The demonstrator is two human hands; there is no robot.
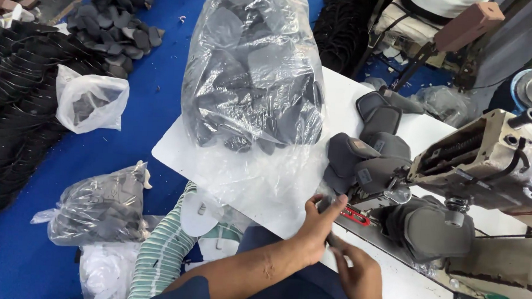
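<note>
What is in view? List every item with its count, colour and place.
large plastic bag of shoe pieces: one, clear, on the table's left part
table: one, white, centre
sewing machine: one, beige, right
sewn shoe pieces: several, grey, beside the machine
small bags: three, clear or white, on the floor at left
loose pieces: a heap, grey, on the floor at top left
floor: blue
left hand: pinching a small grey piece
right hand: touching it from below

Hidden between left hand (317,226) and right hand (356,273): small dark piece, kind not told. Blurred behind crinkled clear plastic bag (251,71): grey padded pieces inside. Cut off at right edge: beige metal sewing machine (493,159).
</note>
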